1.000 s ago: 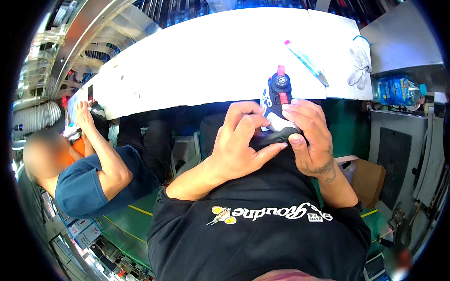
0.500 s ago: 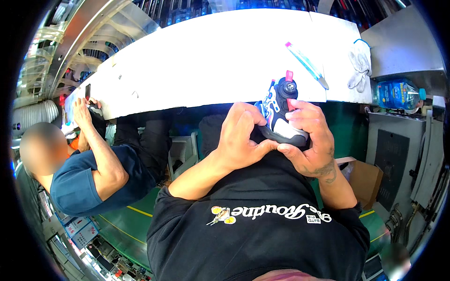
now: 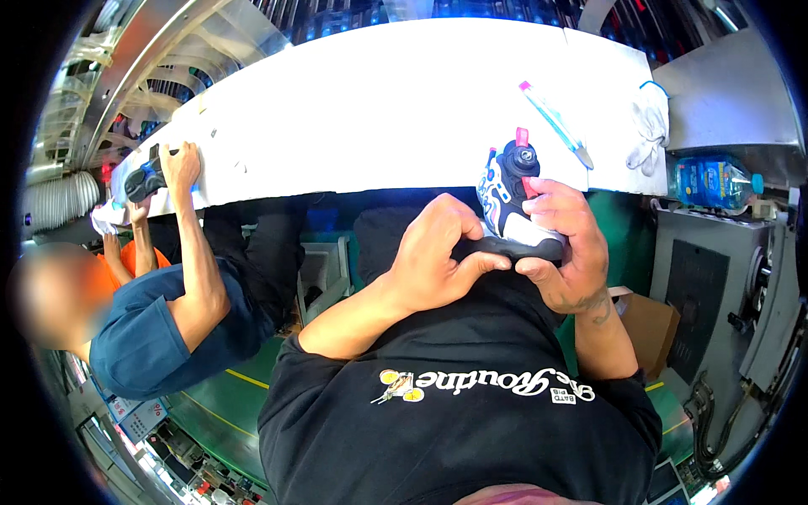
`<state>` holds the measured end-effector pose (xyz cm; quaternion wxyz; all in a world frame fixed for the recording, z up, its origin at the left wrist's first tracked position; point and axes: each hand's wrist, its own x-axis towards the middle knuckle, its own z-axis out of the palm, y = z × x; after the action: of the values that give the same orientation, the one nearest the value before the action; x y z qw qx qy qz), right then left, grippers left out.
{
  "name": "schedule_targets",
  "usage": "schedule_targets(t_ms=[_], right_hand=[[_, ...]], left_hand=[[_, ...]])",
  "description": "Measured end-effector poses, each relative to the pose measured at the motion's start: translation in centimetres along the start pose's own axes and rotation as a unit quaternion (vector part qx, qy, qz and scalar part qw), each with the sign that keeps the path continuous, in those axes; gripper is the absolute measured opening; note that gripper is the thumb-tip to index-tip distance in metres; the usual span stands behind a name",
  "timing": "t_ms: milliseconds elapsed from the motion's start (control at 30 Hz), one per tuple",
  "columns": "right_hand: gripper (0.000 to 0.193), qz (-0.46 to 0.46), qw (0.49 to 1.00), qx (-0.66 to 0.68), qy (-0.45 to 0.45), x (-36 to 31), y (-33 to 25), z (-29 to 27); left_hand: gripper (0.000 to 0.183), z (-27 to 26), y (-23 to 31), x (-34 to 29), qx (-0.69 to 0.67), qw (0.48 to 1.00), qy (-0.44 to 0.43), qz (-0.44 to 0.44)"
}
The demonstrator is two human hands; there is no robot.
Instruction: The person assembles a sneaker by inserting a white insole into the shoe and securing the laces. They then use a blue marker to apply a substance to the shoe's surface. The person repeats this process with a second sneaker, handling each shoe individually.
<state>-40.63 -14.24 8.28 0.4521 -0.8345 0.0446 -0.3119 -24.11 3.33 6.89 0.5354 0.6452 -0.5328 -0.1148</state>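
A small sneaker (image 3: 502,202) in white, blue and black, with a thick black sole and a red pull tab, is held before my chest at the near edge of the white table. A dark plug-like piece with a round end fills its opening. My right hand (image 3: 568,240) is closed round one side, its fingers over the upper by a red patch and its thumb low at the sole. My left hand (image 3: 438,252) pinches the sole's edge on the other side, fingers curled and thumb along the bottom. Both thumb tips lie close together.
On the white table (image 3: 353,109) lie a slim blue-and-white tool (image 3: 554,122) with a red end and white gloves (image 3: 649,126). A large bottle of blue liquid (image 3: 715,182) lies at the right. An open cardboard box (image 3: 644,332) stands below. At left, a co-worker (image 3: 168,320) handles a dark shoe (image 3: 145,181).
The sneaker has turned a little in my hands and shows more of its side and sole edge. At left, the co-worker's arm has reached further over the table, with a shoe now visible.
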Motion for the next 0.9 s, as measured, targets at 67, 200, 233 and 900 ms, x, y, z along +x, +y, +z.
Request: schedule_targets(t_ms=[67,200,233,900], right_hand=[[0.055,0.0,1.0,0.0,0.0,0.1,0.0,0.0],[0.055,0.001,1.0,0.006,-0.012,0.1,0.1,-0.2],[0.054,-0.001,1.0,0.005,-0.018,0.1,0.1,-0.3],[0.033,0.121,0.991,-0.055,0.016,1.2,-2.1,-0.7]], left_hand=[[0.047,0.6,-0.3,0.1,-0.008,1.0,0.019,0.007],[0.049,0.9,-1.0,0.1,0.005,0.999,0.038,0.033],[0.049,0.9,-1.1,0.2,0.003,0.999,0.033,0.03],[0.055,3.1,-2.1,0.9,-0.028,0.999,-0.014,-0.031]])
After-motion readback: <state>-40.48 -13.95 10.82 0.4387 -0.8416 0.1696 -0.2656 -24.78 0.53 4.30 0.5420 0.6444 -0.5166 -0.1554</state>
